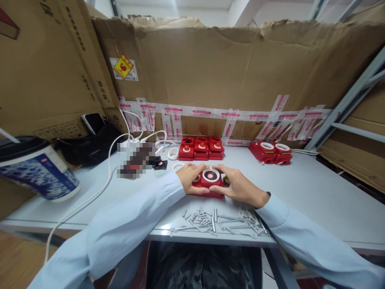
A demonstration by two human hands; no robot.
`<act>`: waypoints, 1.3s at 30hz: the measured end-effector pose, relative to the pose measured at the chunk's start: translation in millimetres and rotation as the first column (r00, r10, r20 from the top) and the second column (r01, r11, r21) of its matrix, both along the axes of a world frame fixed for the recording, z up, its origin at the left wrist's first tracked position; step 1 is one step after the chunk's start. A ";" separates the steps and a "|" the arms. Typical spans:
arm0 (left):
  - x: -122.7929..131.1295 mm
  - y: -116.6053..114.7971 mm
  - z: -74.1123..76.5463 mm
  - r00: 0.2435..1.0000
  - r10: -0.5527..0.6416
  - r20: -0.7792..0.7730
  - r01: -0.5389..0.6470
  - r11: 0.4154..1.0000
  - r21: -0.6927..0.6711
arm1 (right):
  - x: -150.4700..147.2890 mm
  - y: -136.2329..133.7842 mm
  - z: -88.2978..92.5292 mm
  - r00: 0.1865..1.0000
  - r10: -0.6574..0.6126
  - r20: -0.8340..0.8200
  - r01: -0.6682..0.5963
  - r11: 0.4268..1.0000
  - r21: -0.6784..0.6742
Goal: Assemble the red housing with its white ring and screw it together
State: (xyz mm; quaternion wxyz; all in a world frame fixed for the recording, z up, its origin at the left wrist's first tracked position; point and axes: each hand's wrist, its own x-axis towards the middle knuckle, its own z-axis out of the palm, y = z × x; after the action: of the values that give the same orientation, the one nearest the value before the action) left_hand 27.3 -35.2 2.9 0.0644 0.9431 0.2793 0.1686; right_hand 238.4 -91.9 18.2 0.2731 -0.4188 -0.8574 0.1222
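Note:
A red plastic housing (pixel 209 184) with a white ring (pixel 211 175) on its top lies on the grey table (pixel 315 200) in front of me. My left hand (pixel 189 176) grips its left side, fingers curled round the edge. Gripping the right side is my right hand (pixel 237 185), fingers pressed against the housing. Both arms wear light blue sleeves. A heap of metal screws and wire clips (pixel 216 220) lies just in front of the housing, near the table's front edge.
Three red housings (pixel 201 148) stand in a row behind my hands, two more with white rings (pixel 272 151) at the right. Loose white rings (pixel 173 153), a white cable (pixel 90 196), a black bag (pixel 90 146), a large cup (pixel 33 168) at left. Cardboard walls (pixel 210 80) behind.

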 end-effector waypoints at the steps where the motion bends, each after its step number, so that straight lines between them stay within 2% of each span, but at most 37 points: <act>1: 0.1 -0.4 0.7 1.000 0.003 -0.001 -0.003 1.000 0.005 | 0.9 0.8 0.2 1.000 0.017 -0.019 -0.017 1.000 -0.005; 8: 0.3 -3.2 1.6 1.000 0.014 -0.027 -0.015 1.000 -0.019 | 6.5 1.3 2.3 0.996 0.028 -0.082 -0.036 0.995 -0.094; 17: -1.9 -2.4 -4.1 0.999 -0.037 -0.040 0.041 0.993 0.113 | 6.6 2.7 2.3 0.997 0.033 -0.065 -0.038 0.997 -0.073; 20: -1.8 -0.2 -3.2 0.998 -0.055 -0.034 0.058 0.994 0.087 | 5.6 2.4 1.4 0.997 0.029 -0.077 -0.035 0.997 -0.071; 24: -1.4 -1.3 -0.7 1.000 -0.019 -0.019 0.019 0.999 0.028 | 7.9 2.2 2.0 0.994 0.065 -0.087 -0.073 0.994 -0.082; 31: -0.3 -2.1 2.6 1.000 0.020 -0.019 -0.021 0.998 -0.064 | 21.9 7.7 11.5 0.971 0.222 -0.086 -0.235 0.947 -0.219; 39: 0.5 1.7 4.7 0.997 0.049 -0.054 -0.054 0.995 -0.086 | 21.1 7.8 10.1 0.983 0.177 -0.044 -0.183 0.965 -0.187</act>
State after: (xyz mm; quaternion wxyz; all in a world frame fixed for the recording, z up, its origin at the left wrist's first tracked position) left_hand 27.8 -33.5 7.6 0.0942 0.9359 0.3123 0.1332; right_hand 259.5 -84.1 28.3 0.2310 -0.3618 -0.8725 0.2336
